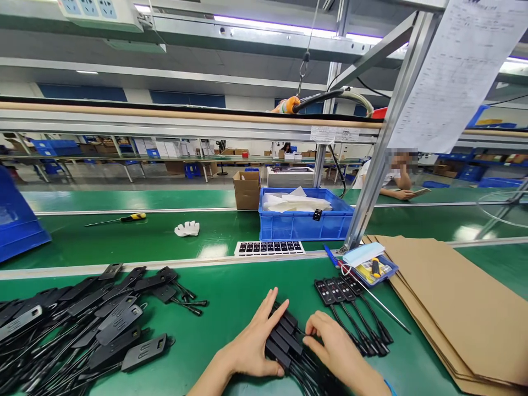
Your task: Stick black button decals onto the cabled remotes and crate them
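Observation:
My left hand (254,341) rests on the green bench with its fingers stretched over a short row of black flat controller units (284,340) with cables. My right hand (330,341) presses against the same row from the right side, fingers curled on its edge. The cables run toward me between my wrists. Just right of my hands lie three similar black units with button faces (336,289), their cables trailing to the lower right.
A large heap of black units and cables (82,324) fills the left. Brown cardboard sheets (454,308) lie at right, a small blue tray with a mask (369,264) beside them. Behind: a label sheet (269,248), blue bin (303,223), cardboard box (246,190), glove (187,228), screwdriver (119,219). A person (396,176) sits beyond.

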Demonstrator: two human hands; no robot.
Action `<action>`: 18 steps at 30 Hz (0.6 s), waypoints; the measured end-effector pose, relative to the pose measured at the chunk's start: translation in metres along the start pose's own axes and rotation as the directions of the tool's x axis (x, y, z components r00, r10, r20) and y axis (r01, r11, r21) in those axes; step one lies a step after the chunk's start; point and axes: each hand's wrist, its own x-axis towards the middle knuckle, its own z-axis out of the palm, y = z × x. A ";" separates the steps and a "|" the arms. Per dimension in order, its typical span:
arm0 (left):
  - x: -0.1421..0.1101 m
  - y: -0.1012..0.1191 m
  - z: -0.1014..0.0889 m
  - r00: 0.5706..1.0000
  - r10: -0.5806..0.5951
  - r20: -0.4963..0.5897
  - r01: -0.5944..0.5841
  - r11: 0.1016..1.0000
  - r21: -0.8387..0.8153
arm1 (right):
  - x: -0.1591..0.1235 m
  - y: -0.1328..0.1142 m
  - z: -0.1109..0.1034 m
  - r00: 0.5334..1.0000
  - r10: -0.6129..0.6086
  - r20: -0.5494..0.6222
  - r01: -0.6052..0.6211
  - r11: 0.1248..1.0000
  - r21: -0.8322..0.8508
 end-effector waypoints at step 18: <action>0.001 0.003 -0.004 0.998 0.022 0.054 -0.023 0.999 0.024 | 0.005 0.046 -0.007 0.927 0.316 -0.200 -0.369 0.862 -0.349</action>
